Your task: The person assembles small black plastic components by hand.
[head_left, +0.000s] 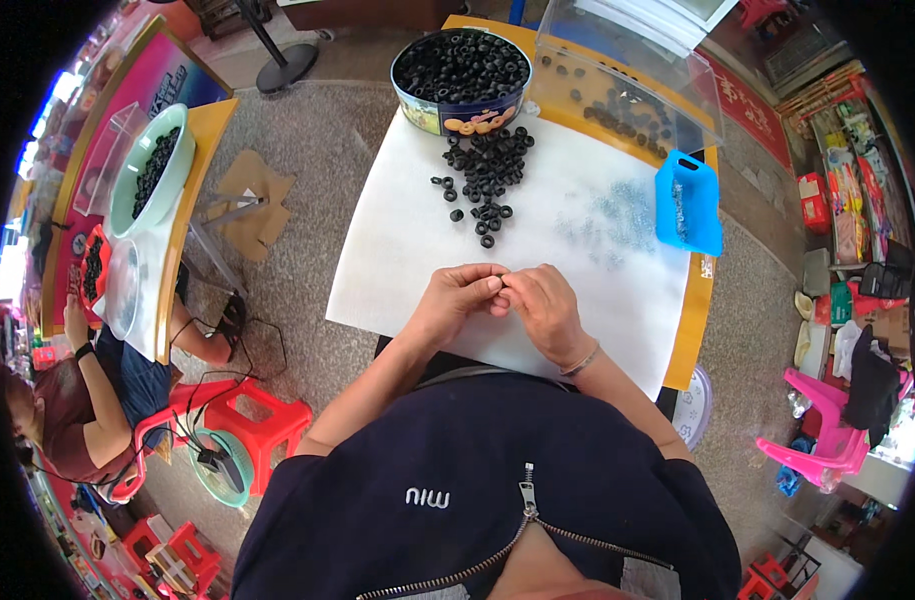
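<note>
Over the near part of the white sheet (387, 255), my left hand (457, 300) and my right hand (545, 312) meet fingertip to fingertip. Both are closed in a pinch. A small dark piece (499, 282) shows between them, mostly covered by the fingers, so its shape cannot be made out. Just beyond my hands, a loose pile of small black rings (492, 170) spreads down the sheet. It leads up to a round printed tin (447, 117) heaped with more of the same rings. Right of the pile, tiny clear-bluish bits (612, 215) lie scattered.
A blue basket (704, 215) with small shiny bits stands at the sheet's right edge. Behind it is a clear plastic box (627, 75), with black pieces beneath. To the left, a person (97, 400) sits at another table with a green basin (182, 165). A red stool (262, 425) stands nearby.
</note>
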Available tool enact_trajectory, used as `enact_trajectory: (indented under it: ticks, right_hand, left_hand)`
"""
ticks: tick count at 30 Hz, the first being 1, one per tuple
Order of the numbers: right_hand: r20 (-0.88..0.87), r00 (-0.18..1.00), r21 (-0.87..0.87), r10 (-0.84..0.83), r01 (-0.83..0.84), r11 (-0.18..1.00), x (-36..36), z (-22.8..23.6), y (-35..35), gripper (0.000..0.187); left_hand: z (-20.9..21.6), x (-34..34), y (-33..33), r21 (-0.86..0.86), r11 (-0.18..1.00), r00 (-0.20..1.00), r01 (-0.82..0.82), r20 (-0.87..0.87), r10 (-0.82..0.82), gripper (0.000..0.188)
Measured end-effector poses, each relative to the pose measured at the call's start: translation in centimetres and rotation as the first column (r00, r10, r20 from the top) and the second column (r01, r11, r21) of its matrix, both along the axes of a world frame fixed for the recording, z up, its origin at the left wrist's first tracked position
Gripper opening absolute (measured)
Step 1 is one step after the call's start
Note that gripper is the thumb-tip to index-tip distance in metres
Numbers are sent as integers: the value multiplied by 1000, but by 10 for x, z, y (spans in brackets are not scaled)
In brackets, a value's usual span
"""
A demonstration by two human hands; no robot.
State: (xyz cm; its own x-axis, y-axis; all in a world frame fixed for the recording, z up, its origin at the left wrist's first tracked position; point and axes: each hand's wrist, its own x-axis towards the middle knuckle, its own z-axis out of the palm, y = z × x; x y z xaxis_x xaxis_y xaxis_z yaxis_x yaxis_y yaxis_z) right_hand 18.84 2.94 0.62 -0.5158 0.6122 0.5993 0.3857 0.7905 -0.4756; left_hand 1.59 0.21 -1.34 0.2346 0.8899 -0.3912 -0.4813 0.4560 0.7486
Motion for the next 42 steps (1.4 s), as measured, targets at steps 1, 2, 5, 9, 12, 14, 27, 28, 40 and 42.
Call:
enact_trajectory:
  ticks: [1, 2, 5, 9, 12, 14, 27, 28, 40, 42]
  right_hand:
    - [-2, 1000, 3, -2, 2, 1000, 0, -2, 0, 22]
    - [10, 1000, 15, -6, 6, 1000, 0, -5, -1, 22]
    - [12, 1000, 16, 1, -1, 1000, 0, -1, -6, 21]
    - [-16, 999, -37, 42, -42, 998, 2, 5, -10, 17]
    - [-2, 1000, 1, 19, -19, 1000, 1, 6, -14, 15]
    - [1, 1000, 18, 12, -12, 1000, -1, 7, -14, 15]
    - [-86, 990, -319, -109, 76, 945, 0, 6, -15, 19]
    - [-86, 990, -319, -109, 76, 945, -3, 2, -18, 19]
    - [-263, 957, -781, -125, -135, 610, -13, -1, -30, 24]
    - [-342, 925, -823, -163, -212, 527, -14, 3, -29, 24]
  left_hand:
    - [0, 0, 1, -6, 1000, 1000, 19, -3, -19, 26]
    - [1, -2, 2, -3, 1000, 1000, 21, -4, -21, 26]
    - [4, -7, 2, 40, 986, 987, 160, -24, -159, 28]
    - [6, -13, 3, 20, 972, 972, 236, 19, -236, 28]
    - [8, -16, 2, 29, 955, 954, 296, 36, -297, 28]
    - [9, -18, 3, 35, 947, 946, 319, 53, -321, 28]
    - [20, 8, -7, -39, 984, 984, 175, 43, -173, 32]
    - [21, 11, -9, -56, 985, 985, 164, 63, -160, 29]
    - [10, 14, -15, -114, 986, 978, 124, 182, -102, 19]
    - [10, 13, -15, -93, 988, 978, 120, 182, -102, 18]
